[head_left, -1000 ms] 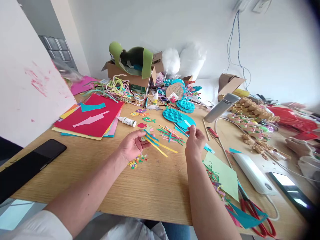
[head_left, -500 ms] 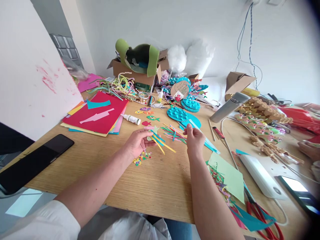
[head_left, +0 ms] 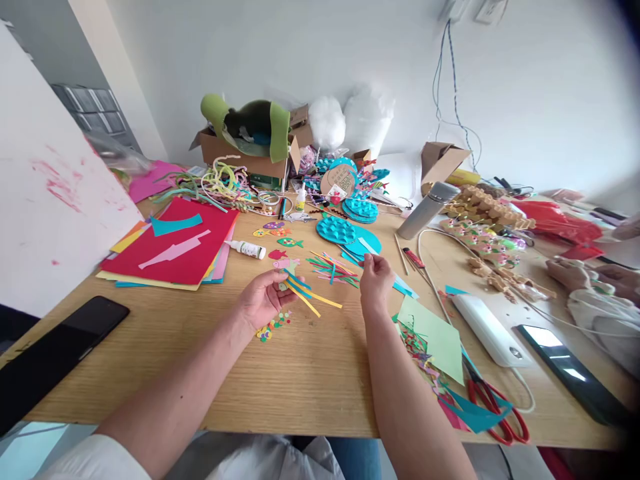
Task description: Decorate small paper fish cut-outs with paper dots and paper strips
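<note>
The left hand [head_left: 263, 298] pinches paper strips [head_left: 305, 301], long ends pointing right and a bit nearer. The right hand [head_left: 377, 281] is curled closed. Brown wooden desk [head_left: 295, 387], pale wall [head_left: 320, 47].

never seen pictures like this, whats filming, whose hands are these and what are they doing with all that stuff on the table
There is no machine here: these are a person's own bare hands. The view comes from a camera worn on their head, looking forward and down, so both arms reach in from below.

The left hand holds thin yellow and blue paper strips. The right hand has its fingers pinched by a pale blue strip; whether it grips that is unclear.

On the table lie red paper, a glue bottle, paper fish, a pile of coloured strips and scissors. Another person's hand shows at far right.
</note>
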Tool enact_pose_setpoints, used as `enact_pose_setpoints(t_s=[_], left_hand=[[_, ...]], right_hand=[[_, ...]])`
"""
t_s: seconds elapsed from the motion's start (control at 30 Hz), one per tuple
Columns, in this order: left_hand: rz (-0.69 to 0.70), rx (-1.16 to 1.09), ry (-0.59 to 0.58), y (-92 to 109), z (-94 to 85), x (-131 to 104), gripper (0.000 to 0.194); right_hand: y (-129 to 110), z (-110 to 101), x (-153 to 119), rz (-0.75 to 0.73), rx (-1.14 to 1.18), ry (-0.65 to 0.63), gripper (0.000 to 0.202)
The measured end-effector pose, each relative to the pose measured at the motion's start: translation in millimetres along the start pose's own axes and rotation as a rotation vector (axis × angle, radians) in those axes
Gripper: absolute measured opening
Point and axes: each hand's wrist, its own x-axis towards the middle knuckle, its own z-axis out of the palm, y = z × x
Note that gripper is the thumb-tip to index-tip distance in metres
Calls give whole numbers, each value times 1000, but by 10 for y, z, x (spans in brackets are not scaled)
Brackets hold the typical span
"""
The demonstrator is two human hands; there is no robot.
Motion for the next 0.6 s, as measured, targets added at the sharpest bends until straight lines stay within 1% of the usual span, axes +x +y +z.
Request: enact_pose_setpoints(t_s=[0.13,0.23,0.33,0.4,0.5,0.6], left_hand=[[-6,4,-17,-9,-23,14,11],[-6,-5,9,-9,-33,25,12],[-15,-13,5,-13,-51,36,12],[-13,-9,-16,-19,-68,43,11],[-11,8,-44,-32,-87,47,9],[-5,31,-55,-51,-83,46,8]], right_hand=[[-12,6,-34,-24,-46,-34,27],[-22,22,-87,-66,-99,-106,24],[-26,54,-167,-122,-163,-199,20],[-24,77,-218,-204,-267,-276,19],[-18,101,-268,-383,-459,-399,22],[-9,116,-286,-503,-582,-462,25]])
